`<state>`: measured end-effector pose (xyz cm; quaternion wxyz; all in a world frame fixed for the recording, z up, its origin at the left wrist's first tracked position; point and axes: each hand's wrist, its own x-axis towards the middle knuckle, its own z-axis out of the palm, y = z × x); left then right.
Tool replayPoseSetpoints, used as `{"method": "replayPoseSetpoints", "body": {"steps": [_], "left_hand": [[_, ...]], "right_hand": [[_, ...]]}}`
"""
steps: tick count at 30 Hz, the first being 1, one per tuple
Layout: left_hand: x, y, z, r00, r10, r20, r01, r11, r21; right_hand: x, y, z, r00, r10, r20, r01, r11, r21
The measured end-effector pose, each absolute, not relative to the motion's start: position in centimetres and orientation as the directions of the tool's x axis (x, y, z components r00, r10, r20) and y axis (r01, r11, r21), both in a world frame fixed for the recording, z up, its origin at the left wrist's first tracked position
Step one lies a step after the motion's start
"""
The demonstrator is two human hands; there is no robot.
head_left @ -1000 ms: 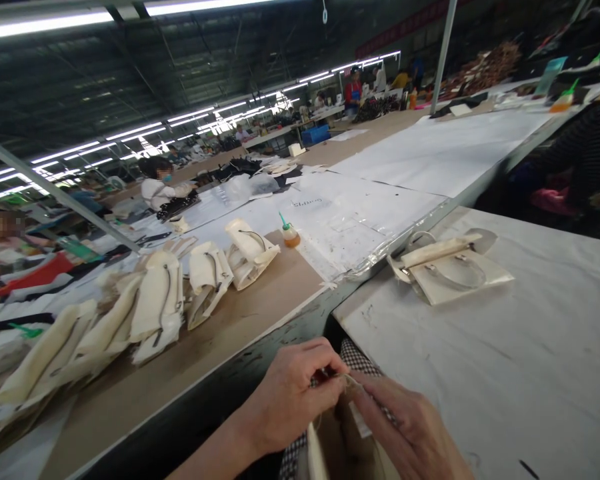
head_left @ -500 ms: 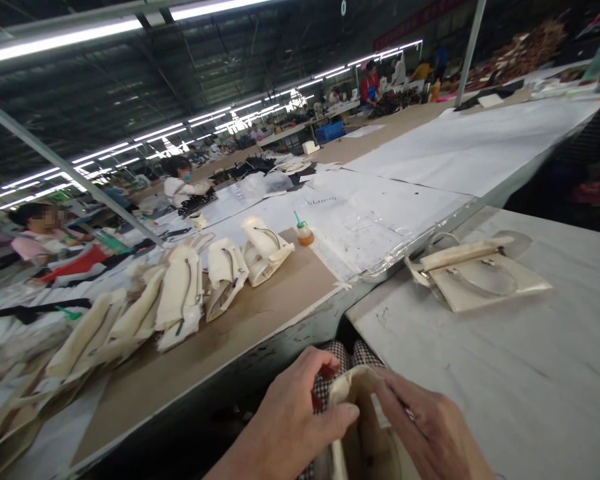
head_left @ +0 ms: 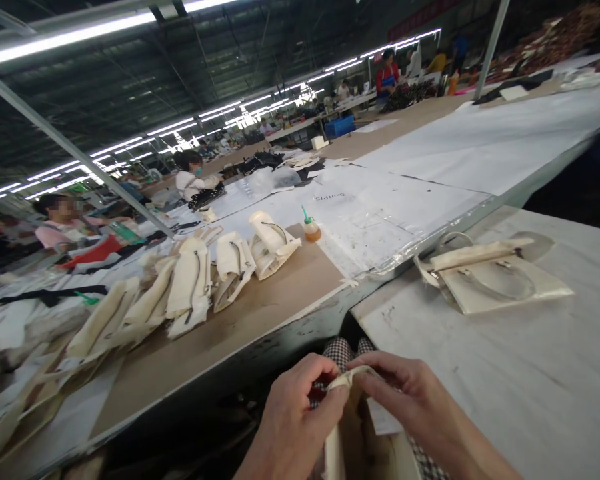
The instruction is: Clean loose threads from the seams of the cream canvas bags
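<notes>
On my lap, over a checked cloth, stands a cream bag with its mouth facing up and a white label inside. My left hand pinches the bag's upper edge between thumb and fingers. Close beside it, my right hand grips the same rim, thumb on the inner side. The lower part of the bag runs out of the frame. A finished-looking cream handbag with looped handles lies on the white tabletop to the right.
Several cream bag pieces with zippers lie in a row on the brown board at left. A small glue bottle with a green nozzle stands behind them. Co-workers sit across the long table; a metal pole slants at left.
My right hand has moved in and up to the rim near my left hand, and its thumb and fingers now pinch there. The view has shifted slightly.
</notes>
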<state>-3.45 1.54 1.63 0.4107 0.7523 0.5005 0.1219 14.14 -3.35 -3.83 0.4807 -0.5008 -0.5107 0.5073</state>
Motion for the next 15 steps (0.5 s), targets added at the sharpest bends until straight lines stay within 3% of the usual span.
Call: {"method": "replayPoseSetpoints", "body": {"steps": [4, 8, 15], "left_hand": [[-3.9, 1.7, 1.4, 0.502, 0.843, -0.191, 0.650, -0.223, 0.727], [-4.3, 2.0, 1.4, 0.581, 0.794, -0.177, 0.595, -0.266, 0.758], [-5.2, 4.0, 1.0, 0.680, 0.639, -0.361, 0.518, -0.069, 0.853]], "right_hand": [[14.4, -3.5, -4.1, -0.066, 0.998, 0.006, 0.128, 0.015, -0.992], [14.9, -3.7, -4.1, -0.115, 0.993, 0.020, 0.100, 0.032, -0.994], [16.0, -3.3, -3.5, -0.280, 0.960, 0.016, -0.008, 0.015, -1.000]]}}
